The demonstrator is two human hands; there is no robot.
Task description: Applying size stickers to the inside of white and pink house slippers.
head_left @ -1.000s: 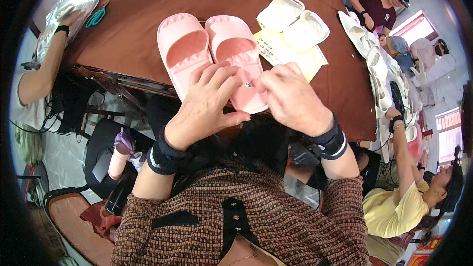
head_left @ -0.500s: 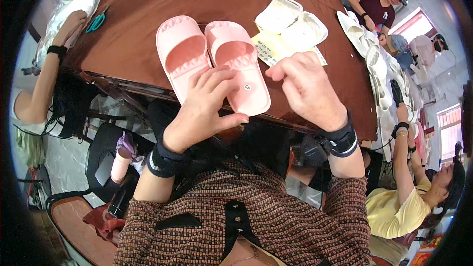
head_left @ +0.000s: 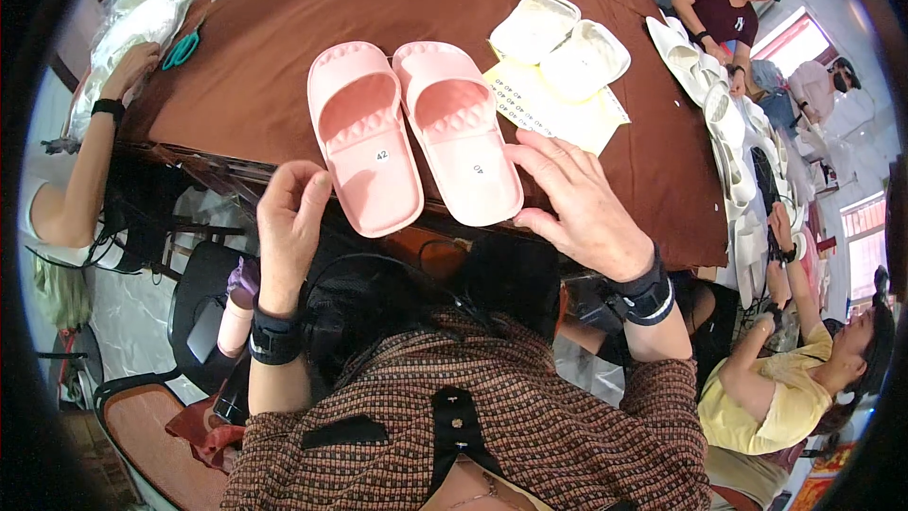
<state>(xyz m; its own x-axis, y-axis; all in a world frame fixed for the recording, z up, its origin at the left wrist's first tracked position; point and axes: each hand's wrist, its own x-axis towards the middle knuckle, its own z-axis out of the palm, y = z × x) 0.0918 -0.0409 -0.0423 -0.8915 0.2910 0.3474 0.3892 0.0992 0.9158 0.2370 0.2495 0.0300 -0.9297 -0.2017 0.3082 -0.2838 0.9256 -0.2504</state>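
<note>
A pair of pink slippers, the left slipper (head_left: 371,191) and the right slipper (head_left: 473,185), lies side by side at the table's near edge, toes pointing away. Each insole bears a small round white sticker with dark print. My right hand (head_left: 582,203) is open beside the right slipper, its fingertips and thumb spread against the outer edge. Off the left slipper's outer side, my left hand (head_left: 291,222) is curled with thumb and forefinger close together; nothing shows in it. A yellow sheet of printed stickers (head_left: 567,123) lies beyond my right hand, partly under two white oval pieces (head_left: 586,61).
Teal scissors (head_left: 182,49) lie at the table's left, near another person's hand (head_left: 132,68). White slippers (head_left: 724,128) line the right edge of the brown-covered table (head_left: 255,66). People work at the right. Below left stands a chair (head_left: 142,426).
My left hand has moved off the left slipper to its outer side, uncovering a sticker on its insole. My right hand has opened and lowered to the right slipper's edge. The slippers have shifted slightly.
</note>
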